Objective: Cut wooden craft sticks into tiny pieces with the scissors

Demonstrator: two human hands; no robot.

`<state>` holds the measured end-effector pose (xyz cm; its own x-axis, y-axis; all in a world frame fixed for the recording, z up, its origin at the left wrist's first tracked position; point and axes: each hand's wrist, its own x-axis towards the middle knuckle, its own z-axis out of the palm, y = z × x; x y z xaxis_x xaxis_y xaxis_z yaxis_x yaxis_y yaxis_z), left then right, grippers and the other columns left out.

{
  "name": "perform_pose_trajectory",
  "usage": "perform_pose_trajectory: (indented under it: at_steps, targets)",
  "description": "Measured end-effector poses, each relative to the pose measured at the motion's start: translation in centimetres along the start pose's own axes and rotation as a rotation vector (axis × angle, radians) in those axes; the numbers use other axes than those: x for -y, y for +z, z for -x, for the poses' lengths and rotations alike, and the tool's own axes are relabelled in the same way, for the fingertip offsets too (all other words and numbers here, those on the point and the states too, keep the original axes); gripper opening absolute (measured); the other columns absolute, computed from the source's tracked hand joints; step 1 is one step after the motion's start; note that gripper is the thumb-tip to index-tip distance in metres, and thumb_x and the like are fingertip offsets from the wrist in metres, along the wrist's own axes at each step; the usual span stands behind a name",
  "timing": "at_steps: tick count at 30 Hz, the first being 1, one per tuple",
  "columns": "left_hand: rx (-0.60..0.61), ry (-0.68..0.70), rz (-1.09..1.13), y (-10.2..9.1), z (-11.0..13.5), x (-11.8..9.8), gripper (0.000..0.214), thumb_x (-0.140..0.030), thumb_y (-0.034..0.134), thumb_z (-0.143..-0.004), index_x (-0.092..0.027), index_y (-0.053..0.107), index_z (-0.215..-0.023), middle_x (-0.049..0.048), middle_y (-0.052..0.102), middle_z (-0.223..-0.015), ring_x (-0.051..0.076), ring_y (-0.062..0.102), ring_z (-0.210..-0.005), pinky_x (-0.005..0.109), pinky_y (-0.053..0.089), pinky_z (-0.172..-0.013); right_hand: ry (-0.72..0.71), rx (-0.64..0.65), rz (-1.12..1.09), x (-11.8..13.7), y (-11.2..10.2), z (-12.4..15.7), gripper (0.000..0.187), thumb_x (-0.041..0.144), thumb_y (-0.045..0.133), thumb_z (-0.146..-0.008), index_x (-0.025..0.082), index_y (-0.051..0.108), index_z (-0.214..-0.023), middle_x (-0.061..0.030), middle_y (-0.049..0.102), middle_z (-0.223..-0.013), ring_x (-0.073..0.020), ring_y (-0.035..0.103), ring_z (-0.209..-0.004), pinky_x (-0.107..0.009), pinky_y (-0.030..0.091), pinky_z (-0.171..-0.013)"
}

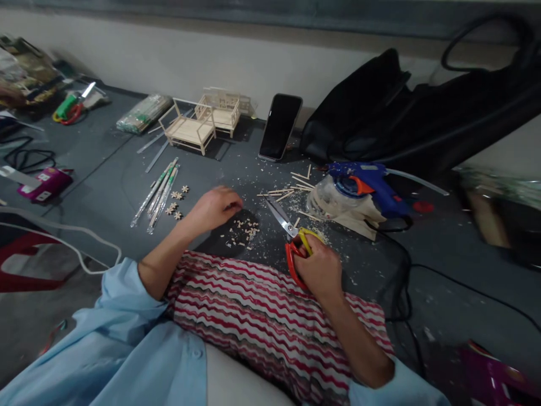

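Note:
My right hand (pixel 322 269) grips scissors (pixel 291 230) with red and yellow handles, and their blades point away to the upper left. My left hand (pixel 214 207) is closed, fingers curled and thumb tucked against them; whatever it may hold is too small or hidden to make out. Just below its fingertips lies a scatter of tiny cut wood pieces (pixel 244 232). Thin wooden sticks (pixel 291 189) lie loose beyond the scissor tips. Left of my left hand sit several small flower-shaped wooden pieces (pixel 174 207), beside sticks in plastic sleeves (pixel 158 192).
Two miniature wooden chairs (pixel 190 133) stand toward the wall, near a leaning phone (pixel 280 127). A blue glue gun (pixel 367 183) rests on a plastic container (pixel 329 197), its cord trailing right. A black bag (pixel 372 113) stands behind. A striped cloth (pixel 262 316) covers my lap.

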<state>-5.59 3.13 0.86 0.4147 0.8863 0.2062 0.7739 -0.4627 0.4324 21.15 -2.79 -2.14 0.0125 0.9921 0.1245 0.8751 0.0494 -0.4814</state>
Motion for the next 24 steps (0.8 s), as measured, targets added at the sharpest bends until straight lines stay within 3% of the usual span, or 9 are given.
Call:
perform_pose_trajectory:
  at_steps: [3,9,17,24]
  targets:
    - [0.07,0.1,-0.011,1.5,-0.2,-1.1,0.019,-0.021,0.052,-0.088,-0.015,0.069,-0.089,0.0091,0.068,-0.087,0.02,0.059,-0.085,0.034,0.046,-0.082,0.0,0.008,-0.007,0.1,-0.1,0.1,0.017,0.036,0.057,-0.071,0.022,0.064,-0.077,0.0025,0.054,-0.054,-0.014,0.047,-0.051,-0.025,0.031,-0.054]
    - [0.138,0.099,-0.116,2.9,-0.2,-1.5,0.019,-0.017,0.049,-0.086,-0.015,0.068,-0.086,0.0095,0.066,-0.089,0.021,0.058,-0.084,0.036,0.045,-0.084,-0.01,0.007,-0.021,0.1,-0.1,0.1,0.018,0.037,0.056,-0.072,0.022,0.064,-0.078,0.0028,0.054,-0.054,-0.0138,0.048,-0.051,-0.025,0.031,-0.053]
    - [0.141,0.076,-0.135,2.9,-0.4,-1.9,0.022,-0.012,0.043,-0.086,-0.012,0.065,-0.082,0.0114,0.064,-0.085,0.022,0.057,-0.083,0.036,0.045,-0.079,-0.008,0.008,-0.004,0.0,0.0,0.2,0.017,0.038,0.056,-0.073,0.022,0.062,-0.075,0.0034,0.051,-0.053,-0.0133,0.046,-0.05,-0.025,0.03,-0.053]
    - [0.159,0.163,-0.014,1.3,0.3,-2.2,0.022,-0.011,0.044,-0.085,-0.015,0.065,-0.088,0.0088,0.064,-0.087,0.019,0.057,-0.083,0.032,0.044,-0.078,-0.017,0.0,0.031,0.1,-0.1,0.2,0.014,0.036,0.055,-0.073,0.022,0.059,-0.071,0.0028,0.051,-0.053,-0.0127,0.042,-0.048,-0.025,0.028,-0.051]
